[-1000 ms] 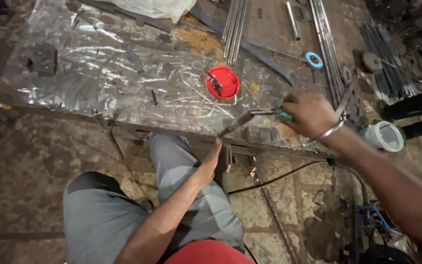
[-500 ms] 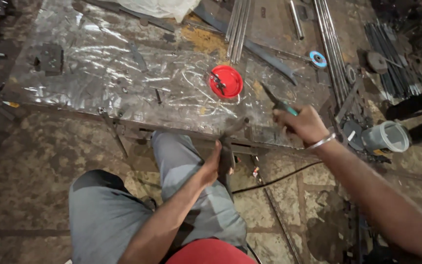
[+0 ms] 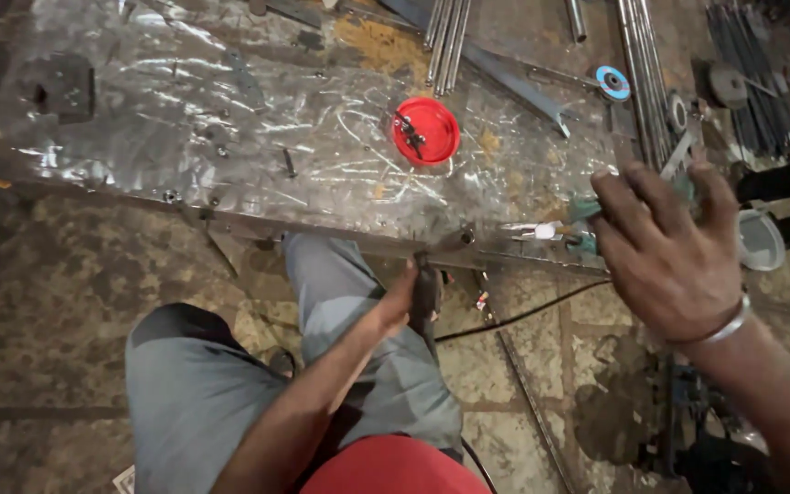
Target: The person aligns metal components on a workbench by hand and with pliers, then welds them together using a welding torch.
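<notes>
The right hand (image 3: pixel 665 252) has risen toward the camera within 1 second, closed on a green-handled tool (image 3: pixel 587 212); the left hand (image 3: pixel 406 295) (below the metal table (image 3: pixel 230 137)) still grips a dark tool (image 3: pixel 426 297).

Green-handled metal tool (image 3: pixel 678 174) sits in your right hand (image 3: pixel 665 252), shaft angled up-right; dark grinder-like tool (image 3: pixel 427 297) hangs gripped below worktop edge (image 3: pixel 340 240).

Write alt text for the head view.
Looking down, the right hand grips a green-handled tool over a scratched metal sheet; the left hand holds a dark piece at its near edge. A red lid lies on it.
</notes>
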